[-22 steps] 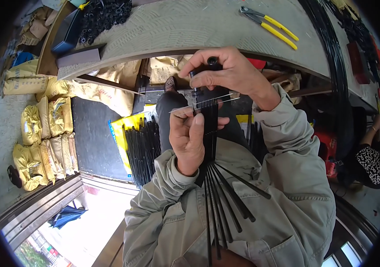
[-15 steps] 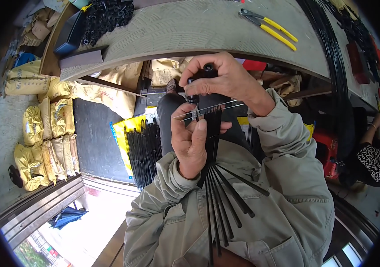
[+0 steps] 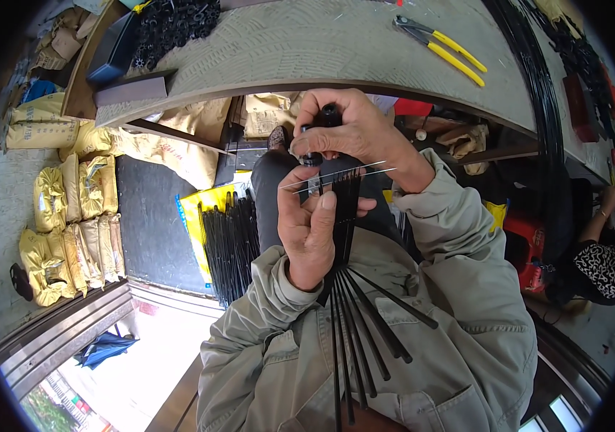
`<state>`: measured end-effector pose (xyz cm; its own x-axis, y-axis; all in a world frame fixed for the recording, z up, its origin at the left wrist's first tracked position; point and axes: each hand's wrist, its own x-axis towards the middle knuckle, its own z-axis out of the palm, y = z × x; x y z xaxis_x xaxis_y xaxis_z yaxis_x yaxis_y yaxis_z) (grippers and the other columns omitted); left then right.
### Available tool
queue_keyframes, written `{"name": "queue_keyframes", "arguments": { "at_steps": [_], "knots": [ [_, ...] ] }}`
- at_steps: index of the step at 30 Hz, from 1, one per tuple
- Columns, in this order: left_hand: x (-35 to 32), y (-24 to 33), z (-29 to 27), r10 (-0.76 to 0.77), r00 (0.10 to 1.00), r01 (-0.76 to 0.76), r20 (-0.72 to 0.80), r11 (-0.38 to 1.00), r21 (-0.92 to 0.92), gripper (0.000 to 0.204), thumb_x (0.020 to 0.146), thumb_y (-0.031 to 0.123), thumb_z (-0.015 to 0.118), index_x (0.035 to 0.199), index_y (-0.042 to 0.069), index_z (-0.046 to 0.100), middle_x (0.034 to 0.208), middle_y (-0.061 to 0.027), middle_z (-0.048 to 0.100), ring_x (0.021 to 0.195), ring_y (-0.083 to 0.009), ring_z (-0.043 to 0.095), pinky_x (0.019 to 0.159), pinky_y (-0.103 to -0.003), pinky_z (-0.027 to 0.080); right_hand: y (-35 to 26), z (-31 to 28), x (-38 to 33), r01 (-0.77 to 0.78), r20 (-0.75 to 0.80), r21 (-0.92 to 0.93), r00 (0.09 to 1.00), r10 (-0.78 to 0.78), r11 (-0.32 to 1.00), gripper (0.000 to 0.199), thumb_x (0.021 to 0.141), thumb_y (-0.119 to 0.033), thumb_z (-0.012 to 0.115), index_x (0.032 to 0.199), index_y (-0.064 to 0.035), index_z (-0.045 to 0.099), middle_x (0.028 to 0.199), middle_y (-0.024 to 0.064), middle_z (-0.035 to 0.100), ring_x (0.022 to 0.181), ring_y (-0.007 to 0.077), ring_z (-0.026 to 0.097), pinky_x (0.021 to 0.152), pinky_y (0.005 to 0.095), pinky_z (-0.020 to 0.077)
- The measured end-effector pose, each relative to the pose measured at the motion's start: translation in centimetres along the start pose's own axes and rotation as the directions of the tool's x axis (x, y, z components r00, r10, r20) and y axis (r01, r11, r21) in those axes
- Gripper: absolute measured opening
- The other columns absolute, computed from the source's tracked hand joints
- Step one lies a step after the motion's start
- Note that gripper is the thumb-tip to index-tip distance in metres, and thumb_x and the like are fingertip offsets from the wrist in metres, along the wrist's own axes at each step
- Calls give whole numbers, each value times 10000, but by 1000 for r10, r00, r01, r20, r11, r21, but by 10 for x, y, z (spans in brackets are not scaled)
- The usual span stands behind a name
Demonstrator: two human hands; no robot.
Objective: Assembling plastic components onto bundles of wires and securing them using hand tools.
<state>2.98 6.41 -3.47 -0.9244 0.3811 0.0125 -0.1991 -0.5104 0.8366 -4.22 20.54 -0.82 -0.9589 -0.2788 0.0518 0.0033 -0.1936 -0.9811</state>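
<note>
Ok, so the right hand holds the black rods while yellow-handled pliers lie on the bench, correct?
Not the right hand: the head view shows the left hand holding the black rods. The yellow-handled pliers do lie on the bench.

We note left hand (image 3: 307, 234) gripping, thumb (image 3: 323, 209) extended forward; right hand (image 3: 354, 133) just beyond, fingers (image 3: 308, 109) curled; both forearms (image 3: 412, 169) angled inward.

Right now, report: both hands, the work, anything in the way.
Left hand gripping black rods. Right hand holding black cylindrical parts. Thin wires crossing near rods' far ends.
</note>
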Motion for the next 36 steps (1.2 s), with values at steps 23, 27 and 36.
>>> {"name": "queue_keyframes", "arguments": {
  "at_steps": [23, 27, 36],
  "knots": [
    [19, -3, -5, -79, 996, 78, -30, 996, -30, 288, 923, 131, 421, 1116, -10, 261, 1014, -237, 566, 772, -257, 636, 669, -298, 523, 23, -5, 19, 67, 57, -193, 997, -57, 979, 340, 707, -153, 726, 632, -86, 401, 580, -54, 416, 531, 16, 380, 447, 189, 276],
    [20, -3, -7, -99, 994, 98, -37, 995, -30, 297, 923, 141, 427, 1116, -13, 264, 1013, -235, 567, 772, -254, 635, 669, -299, 524, 23, -3, 21, 100, 100, -176, 992, -83, 979, 341, 709, -144, 723, 618, -87, 399, 570, -52, 417, 525, 20, 388, 449, 193, 286],
    [21, -4, -9, -109, 994, 108, -17, 994, -31, 300, 924, 148, 426, 1121, -15, 269, 1010, -231, 571, 782, -252, 633, 673, -302, 525, 21, -4, 24, 91, 174, -189, 983, -58, 978, 362, 697, -153, 734, 596, -85, 394, 552, -49, 435, 533, 13, 432, 463, 181, 318]
  ]
}}
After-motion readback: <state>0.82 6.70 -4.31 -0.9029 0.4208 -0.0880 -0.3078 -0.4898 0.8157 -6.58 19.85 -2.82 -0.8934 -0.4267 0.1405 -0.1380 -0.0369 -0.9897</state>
